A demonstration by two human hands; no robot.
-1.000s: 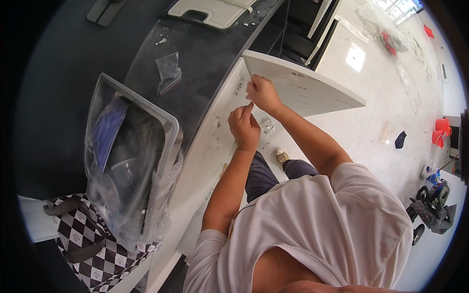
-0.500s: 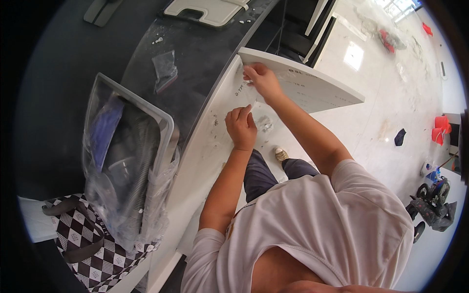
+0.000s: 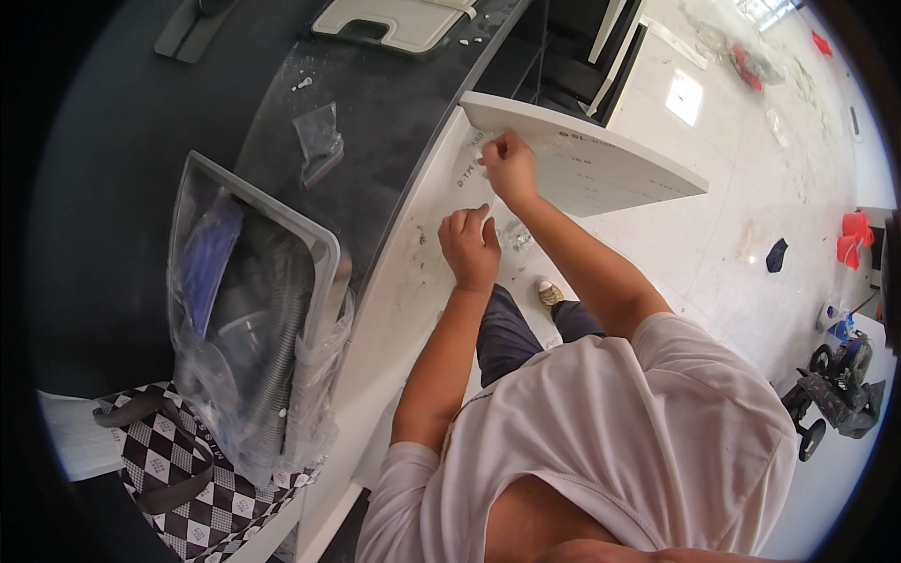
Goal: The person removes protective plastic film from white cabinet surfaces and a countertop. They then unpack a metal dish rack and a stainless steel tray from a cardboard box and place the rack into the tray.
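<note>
My right hand (image 3: 510,171) is closed, fingertips pinched together, close to the inner corner where a white cabinet door (image 3: 619,174) meets a white panel (image 3: 389,253). Whatever its fingers may hold is too small or hidden to make out. Lower down, my left hand (image 3: 469,249) is against the white panel's face, fingers loosely bent and thumb apart, with nothing visible in it. The door stands out from the panel at an angle and carries dark printed marks. Smudges show on the panel beside my left hand.
On the dark countertop (image 3: 375,141) lie a small clear plastic bag (image 3: 319,141), a beige cutting board (image 3: 394,21) and a clear bin (image 3: 324,235) holding a grey ribbed hose. A checkered bag (image 3: 178,469) stands near left. Red buckets (image 3: 852,239) and a dark cloth (image 3: 776,255) are far right.
My right hand has drawn slightly away from the corner and its fingers have curled tighter. My left hand remains at the panel, nearly unchanged. The whole view has shifted a little.
</note>
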